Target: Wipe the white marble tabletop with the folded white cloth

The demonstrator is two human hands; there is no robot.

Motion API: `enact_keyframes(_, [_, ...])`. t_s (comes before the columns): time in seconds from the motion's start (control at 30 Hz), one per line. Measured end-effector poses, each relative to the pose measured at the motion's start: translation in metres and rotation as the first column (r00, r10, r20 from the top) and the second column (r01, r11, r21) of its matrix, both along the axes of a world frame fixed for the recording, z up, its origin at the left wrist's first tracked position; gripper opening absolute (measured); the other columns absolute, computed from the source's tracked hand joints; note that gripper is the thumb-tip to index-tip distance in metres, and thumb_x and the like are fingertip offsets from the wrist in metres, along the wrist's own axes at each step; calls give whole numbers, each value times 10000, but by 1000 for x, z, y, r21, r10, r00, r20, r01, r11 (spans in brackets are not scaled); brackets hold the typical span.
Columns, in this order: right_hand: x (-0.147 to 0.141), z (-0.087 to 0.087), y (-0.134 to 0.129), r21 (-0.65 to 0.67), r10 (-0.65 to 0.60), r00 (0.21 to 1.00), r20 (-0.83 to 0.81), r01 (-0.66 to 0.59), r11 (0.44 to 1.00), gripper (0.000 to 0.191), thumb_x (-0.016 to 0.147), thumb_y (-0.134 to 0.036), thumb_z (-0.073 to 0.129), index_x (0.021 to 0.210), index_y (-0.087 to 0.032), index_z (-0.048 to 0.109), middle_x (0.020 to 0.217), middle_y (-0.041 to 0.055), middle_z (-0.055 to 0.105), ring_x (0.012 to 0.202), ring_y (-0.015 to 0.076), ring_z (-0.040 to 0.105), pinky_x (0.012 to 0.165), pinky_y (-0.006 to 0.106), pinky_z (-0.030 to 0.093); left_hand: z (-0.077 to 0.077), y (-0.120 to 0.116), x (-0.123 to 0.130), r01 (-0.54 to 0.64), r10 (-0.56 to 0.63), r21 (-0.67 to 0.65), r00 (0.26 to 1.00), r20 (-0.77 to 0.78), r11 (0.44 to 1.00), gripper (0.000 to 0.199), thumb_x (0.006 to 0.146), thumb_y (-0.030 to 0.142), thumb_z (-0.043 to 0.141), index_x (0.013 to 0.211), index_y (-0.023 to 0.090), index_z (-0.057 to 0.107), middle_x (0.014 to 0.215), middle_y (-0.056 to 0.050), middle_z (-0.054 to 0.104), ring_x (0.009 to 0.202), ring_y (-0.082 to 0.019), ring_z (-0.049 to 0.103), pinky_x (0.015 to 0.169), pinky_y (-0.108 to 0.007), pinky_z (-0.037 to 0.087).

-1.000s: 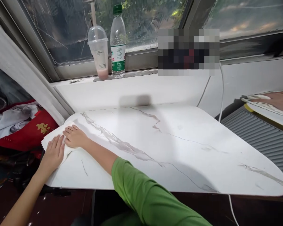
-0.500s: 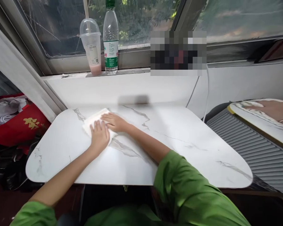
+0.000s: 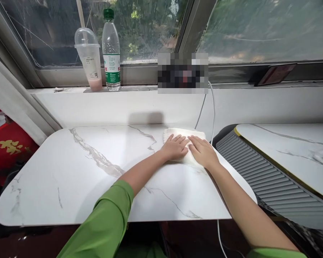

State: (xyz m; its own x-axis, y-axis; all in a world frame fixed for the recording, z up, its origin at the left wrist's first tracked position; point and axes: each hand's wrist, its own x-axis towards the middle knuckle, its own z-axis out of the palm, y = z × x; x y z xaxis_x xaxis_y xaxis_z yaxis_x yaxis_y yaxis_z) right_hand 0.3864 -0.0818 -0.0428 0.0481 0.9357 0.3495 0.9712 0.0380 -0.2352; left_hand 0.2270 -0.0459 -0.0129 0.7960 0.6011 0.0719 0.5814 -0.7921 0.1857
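Observation:
A cream-white cloth lies spread on the white marble-patterned table, near its back right edge. My left hand rests flat on the left half of the cloth, fingers stretched out and pointing right. Beside it, my right hand presses flat on the right half, its fingers angled up and left. The two hands are close together, with a strip of cloth showing between them. Part of the cloth is hidden under the palms.
On the window ledge stand a plastic cup with a straw and a green-capped water bottle. A white cable hangs behind the table. To the right is a second table with a grey ribbed side. A red bag sits at the far left.
Both hands and the cloth have moved from the table's left part to its back right. The hands have moved slightly apart, and the view has shifted right.

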Motion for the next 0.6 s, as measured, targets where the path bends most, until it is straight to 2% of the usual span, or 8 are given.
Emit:
enact_keyframes(0.1, [-18,1,-20,-9,-113,992,55,114,993,531,907,-309,231,1313,-94,497,1390,167,484,1312,278,406,1080,507,280,1,0,-7,128,-128,10,992,-4,992,495,985,271,226,1451,113,277,1531,-69,260,1425,-184,165,1163,-409,56])
enact_keyframes(0.2, [-48,3,-43,19,-220,970,104,219,976,557,921,-300,203,1319,-16,471,1377,233,469,1296,354,401,1047,563,290,5,-7,-24,223,-223,2,975,-5,975,485,991,260,232,1449,107,282,1526,-66,274,1422,-183,184,1159,-392,58])
enact_keyframes(0.3, [-83,6,-66,92,-242,960,142,231,969,558,926,-284,192,1305,21,465,1324,287,492,1259,401,424,1000,610,311,11,-21,-54,292,-292,7,956,-22,956,475,1000,264,227,1441,100,298,1514,-48,302,1416,-170,202,1162,-369,60])
enact_keyframes(0.43, [-131,11,-85,126,-90,976,196,66,990,527,912,-253,234,1310,7,462,1300,288,516,1257,398,427,1000,609,310,12,-44,-113,265,-262,61,964,-51,962,496,993,276,250,1445,76,287,1522,-80,278,1420,-199,191,1163,-384,54])
enact_keyframes(0.53, [-170,15,-86,59,60,976,208,-73,996,518,904,-245,268,1302,6,484,1337,256,502,1278,370,417,1055,552,281,11,-64,-166,168,-166,122,986,-23,978,515,987,297,256,1443,63,291,1523,-117,260,1424,-227,175,1163,-411,58])
enact_keyframes(0.6, [-202,17,-79,21,159,973,169,-165,986,512,898,-260,302,1312,-23,490,1362,223,493,1294,356,404,1074,536,264,12,-78,-204,63,-62,133,998,-12,989,510,982,294,252,1441,78,302,1521,-123,263,1426,-234,168,1162,-436,71])
